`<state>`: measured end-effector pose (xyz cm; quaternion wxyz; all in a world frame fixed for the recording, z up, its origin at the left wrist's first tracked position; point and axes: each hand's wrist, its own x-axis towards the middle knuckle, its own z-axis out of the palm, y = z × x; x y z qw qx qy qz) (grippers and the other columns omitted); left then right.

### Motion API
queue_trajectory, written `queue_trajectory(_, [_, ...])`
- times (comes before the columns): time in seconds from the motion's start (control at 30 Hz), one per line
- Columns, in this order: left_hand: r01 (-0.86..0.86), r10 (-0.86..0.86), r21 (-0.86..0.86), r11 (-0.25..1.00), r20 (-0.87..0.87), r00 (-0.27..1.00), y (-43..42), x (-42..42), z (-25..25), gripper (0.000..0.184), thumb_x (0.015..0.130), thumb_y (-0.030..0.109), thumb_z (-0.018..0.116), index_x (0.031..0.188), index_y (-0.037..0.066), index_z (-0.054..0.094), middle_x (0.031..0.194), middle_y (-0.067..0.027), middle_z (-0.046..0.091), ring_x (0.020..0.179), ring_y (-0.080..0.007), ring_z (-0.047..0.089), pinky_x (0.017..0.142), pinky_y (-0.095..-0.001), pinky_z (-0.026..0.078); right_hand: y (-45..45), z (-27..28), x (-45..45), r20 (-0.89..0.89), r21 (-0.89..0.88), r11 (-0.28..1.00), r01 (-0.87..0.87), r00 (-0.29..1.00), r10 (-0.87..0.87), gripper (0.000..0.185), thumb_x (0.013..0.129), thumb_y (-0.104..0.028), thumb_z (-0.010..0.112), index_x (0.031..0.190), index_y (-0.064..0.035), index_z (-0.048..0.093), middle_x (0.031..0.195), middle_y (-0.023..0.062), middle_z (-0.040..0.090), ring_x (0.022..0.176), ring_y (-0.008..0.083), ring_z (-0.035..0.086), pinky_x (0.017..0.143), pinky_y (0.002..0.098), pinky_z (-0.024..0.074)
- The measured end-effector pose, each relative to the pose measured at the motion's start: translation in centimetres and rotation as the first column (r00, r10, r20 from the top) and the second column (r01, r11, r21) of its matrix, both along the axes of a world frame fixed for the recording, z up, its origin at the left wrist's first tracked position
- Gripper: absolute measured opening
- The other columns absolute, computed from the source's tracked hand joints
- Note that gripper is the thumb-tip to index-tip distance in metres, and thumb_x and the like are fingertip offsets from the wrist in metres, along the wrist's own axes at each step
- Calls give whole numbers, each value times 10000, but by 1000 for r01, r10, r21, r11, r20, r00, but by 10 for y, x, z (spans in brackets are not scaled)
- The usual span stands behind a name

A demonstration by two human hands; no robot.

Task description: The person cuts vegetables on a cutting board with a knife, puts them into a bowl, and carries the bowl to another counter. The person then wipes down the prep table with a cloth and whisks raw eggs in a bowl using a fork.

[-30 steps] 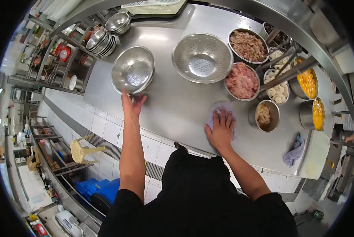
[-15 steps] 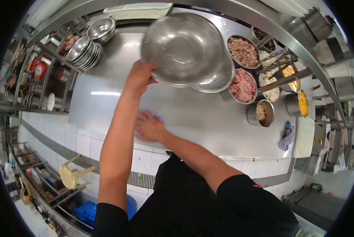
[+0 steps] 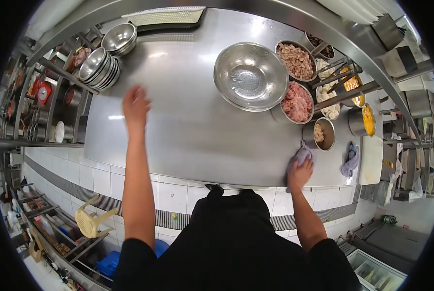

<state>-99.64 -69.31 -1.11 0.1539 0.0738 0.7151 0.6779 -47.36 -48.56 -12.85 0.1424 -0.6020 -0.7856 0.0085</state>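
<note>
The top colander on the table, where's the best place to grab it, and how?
Probably by its left rim, coming from the left with the left hand: thumb inside, fingers under the lip. The top colander is nested mouth-up in a second colander, so gripping just the upper lip should lift it alone. Pink meat crowds the right side.
</note>
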Motion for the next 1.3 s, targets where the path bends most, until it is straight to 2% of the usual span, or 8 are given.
queue_trajectory(0.07, [-229, 231, -38, 973, 37, 972, -51, 29, -10, 334, 982, 274, 592, 1153, -12, 605, 1000, -69, 629, 790, -147, 606, 649, -260, 491, -15, -4, -57, 5, -106, 989, 99, 995, -99, 662, 928, -398, 569, 1390, 64, 464, 1458, 263, 440, 1388, 407, 360, 1164, 497, 245])
queue_trajectory(0.13, [-268, 277, -97, 959, 102, 955, -67, 71, -30, 308, 977, 271, 597, 1141, 10, 610, 1005, -78, 624, 807, -165, 616, 682, -275, 496, -48, -23, -136, 9, 27, 941, -337, 942, 336, 642, 921, -375, 586, 1398, 37, 462, 1483, 234, 424, 1413, 395, 333, 1176, 523, 221])
queue_trajectory(0.4, [83, -84, -95, 992, 1, 997, -60, 204, -103, 216, 1002, 126, 541, 1160, -3, 610, 997, -48, 634, 846, -99, 578, 729, -235, 485, -160, 13, -206, -277, -84, 54, -995, 75, 958, 431, 794, -274, 702, 1210, -178, 642, 1431, 89, 509, 1362, 320, 428, 1189, 534, 275])
queue_trajectory(0.67, [291, -279, -185, 939, 91, 956, -47, 272, -93, 201, 990, 87, 508, 1126, -16, 613, 890, -37, 611, 786, -91, 559, 702, -247, 482, -2, 38, 76, 131, -314, 469, -826, 451, 883, 597, 782, -294, 742, 1344, -279, 542, 1566, 64, 364, 1435, 361, 344, 1177, 572, 269])
queue_trajectory(0.93, [766, -791, -202, 610, -106, 602, 125, 458, -37, 175, 952, 108, 606, 1084, 9, 663, 933, -101, 659, 804, -175, 632, 709, -290, 514, 106, 64, 323, -8, -461, 871, -170, 982, 188, 555, 821, -261, 740, 1330, -153, 547, 1371, 153, 545, 1117, 405, 610, 869, 451, 529])
queue_trajectory(1.13, [897, -897, -233, 376, -333, 290, 272, 610, -9, 191, 920, 89, 600, 1088, 36, 672, 1003, -141, 666, 794, -240, 664, 723, -328, 540, 225, 92, 440, -376, -49, 983, 179, 908, -185, 490, 883, -271, 685, 1303, -50, 562, 1169, 223, 648, 988, 415, 659, 840, 455, 529])
queue_trajectory(1.23, [860, -841, -362, 361, -524, 132, 351, 675, -15, 195, 929, 162, 592, 1075, 66, 677, 984, -121, 688, 798, -278, 678, 754, -370, 535, 274, 156, 431, -285, 57, 971, 231, 936, -206, 512, 892, -297, 681, 1311, -30, 555, 1122, 223, 666, 956, 401, 670, 817, 439, 533])
queue_trajectory(1.3, [871, -923, -323, 369, -234, 305, 403, 690, -16, 257, 951, 220, 584, 1143, 67, 660, 958, -93, 674, 749, -187, 636, 697, -324, 534, 294, 169, 425, 75, 571, 819, 61, 989, -127, 457, 903, -333, 673, 1239, -29, 616, 1019, 216, 693, 868, 372, 680, 749, 414, 533])
